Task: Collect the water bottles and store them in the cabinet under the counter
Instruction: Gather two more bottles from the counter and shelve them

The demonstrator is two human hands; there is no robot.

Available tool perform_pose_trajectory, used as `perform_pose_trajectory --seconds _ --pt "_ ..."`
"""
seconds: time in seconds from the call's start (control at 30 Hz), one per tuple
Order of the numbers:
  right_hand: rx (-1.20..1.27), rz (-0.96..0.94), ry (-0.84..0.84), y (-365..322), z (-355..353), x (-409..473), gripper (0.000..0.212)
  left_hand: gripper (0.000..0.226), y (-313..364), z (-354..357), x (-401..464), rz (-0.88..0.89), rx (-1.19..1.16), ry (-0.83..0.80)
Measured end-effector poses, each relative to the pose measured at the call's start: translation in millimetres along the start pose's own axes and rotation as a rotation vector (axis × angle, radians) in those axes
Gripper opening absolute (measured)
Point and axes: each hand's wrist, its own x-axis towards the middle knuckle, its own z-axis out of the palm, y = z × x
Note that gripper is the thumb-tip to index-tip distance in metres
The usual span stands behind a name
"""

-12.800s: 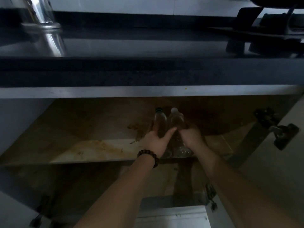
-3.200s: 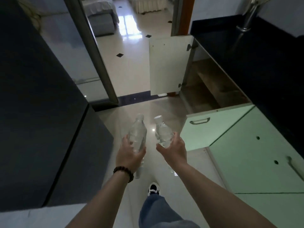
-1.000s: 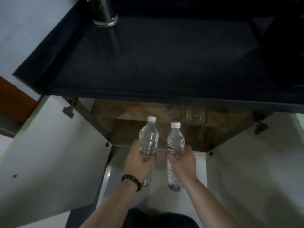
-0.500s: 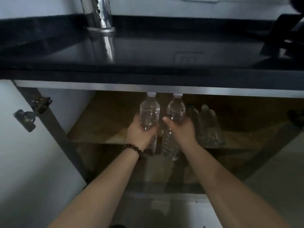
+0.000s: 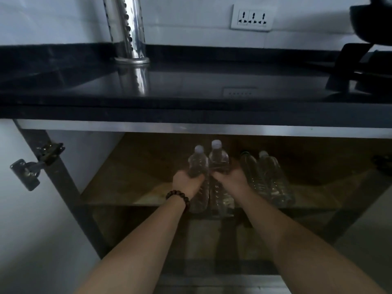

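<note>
I hold two clear plastic water bottles with white caps upright, side by side, inside the open cabinet under the counter. My left hand (image 5: 186,183), with a bead bracelet at the wrist, grips the left bottle (image 5: 198,164) around its middle. My right hand (image 5: 231,179) grips the right bottle (image 5: 218,158). Their bases are at the front edge of the wooden shelf (image 5: 127,187); whether they rest on it I cannot tell. Just to the right, two more bottles (image 5: 265,177) stand on the same shelf, close together.
The black countertop (image 5: 191,92) overhangs the cabinet, with a metal strip below its edge. A shiny steel cylinder (image 5: 127,30) stands on it at the back left, a dark stove part (image 5: 360,66) at the right. An open door hinge (image 5: 31,166) juts out left. A wall socket (image 5: 251,18) sits above.
Both hands have carried the bottles from the kitchen floor area into the cabinet. In the last half second they moved further in and lower, toward the shelf beside the two standing bottles.
</note>
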Motion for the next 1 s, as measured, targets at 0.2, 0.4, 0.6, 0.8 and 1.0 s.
perform_pose_trajectory --seconds 0.2,0.4,0.6,0.8,1.0 --pt "-0.092 -0.054 0.0 -4.5 -0.2 -1.5 0.049 0.047 -8.5 -6.4 -3.5 0.029 0.038 -0.156" --pt "-0.445 -0.311 -0.21 5.7 -13.0 -26.2 0.1 0.132 -39.1 -20.6 -14.5 0.327 0.382 -0.23" --pt "-0.895 -0.401 -0.329 27.0 -21.5 -49.4 0.124 0.143 -46.8 -18.0 -14.5 0.404 0.685 -0.259" --pt "-1.093 -0.351 -0.338 19.5 -25.2 -35.3 0.114 0.131 -35.4 0.9 -8.1 0.505 0.717 -0.305" --pt "-1.019 -0.304 -0.29 22.7 -22.9 -17.1 0.125 0.136 -30.4 15.6 5.4 0.485 0.772 -0.298"
